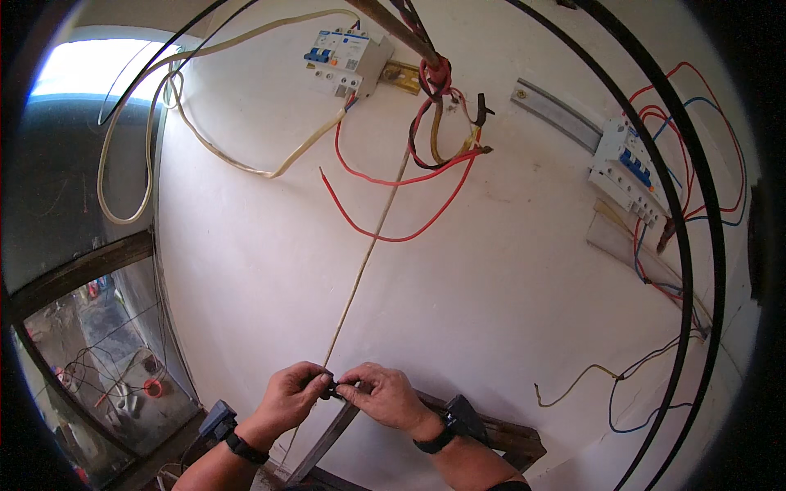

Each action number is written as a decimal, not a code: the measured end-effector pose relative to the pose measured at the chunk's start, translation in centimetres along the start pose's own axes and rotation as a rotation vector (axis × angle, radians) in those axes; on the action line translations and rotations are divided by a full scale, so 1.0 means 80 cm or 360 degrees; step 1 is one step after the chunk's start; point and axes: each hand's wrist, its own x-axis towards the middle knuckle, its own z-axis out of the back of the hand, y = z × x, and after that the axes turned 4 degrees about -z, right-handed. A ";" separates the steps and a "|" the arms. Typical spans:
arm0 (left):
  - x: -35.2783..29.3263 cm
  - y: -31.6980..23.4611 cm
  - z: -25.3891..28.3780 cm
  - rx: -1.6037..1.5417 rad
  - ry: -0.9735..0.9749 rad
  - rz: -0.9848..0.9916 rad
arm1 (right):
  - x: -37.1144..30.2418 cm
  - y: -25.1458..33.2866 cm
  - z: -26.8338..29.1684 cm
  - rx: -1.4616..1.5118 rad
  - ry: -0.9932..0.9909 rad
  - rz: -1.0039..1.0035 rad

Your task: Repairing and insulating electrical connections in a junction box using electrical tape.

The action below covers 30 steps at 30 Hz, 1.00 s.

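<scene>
Low in the middle, my left hand (pixel 288 399) and my right hand (pixel 389 397) meet with their fingertips pinched around a small black piece (pixel 331 392). Its kind is too small to tell, and the fingers partly cover it. Behind the left fingertips runs a thin pale cord (pixel 360 274) down the white wall. Just beneath the right hand is the end of a narrow wooden bar (pixel 332 438). Black bands circle both wrists.
A circuit breaker (pixel 348 59) with a cream cable hangs at the upper left, another breaker (pixel 626 168) at the right. Loose red wires (pixel 393 238) dangle between them. Thick black cables (pixel 686 270) sweep down the right side. A window frame (pixel 82 274) borders the left.
</scene>
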 end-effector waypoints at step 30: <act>0.004 -0.006 0.013 0.0077 -0.0029 -0.0209 | -0.001 -0.009 -0.005 -0.0032 -0.0111 0.0046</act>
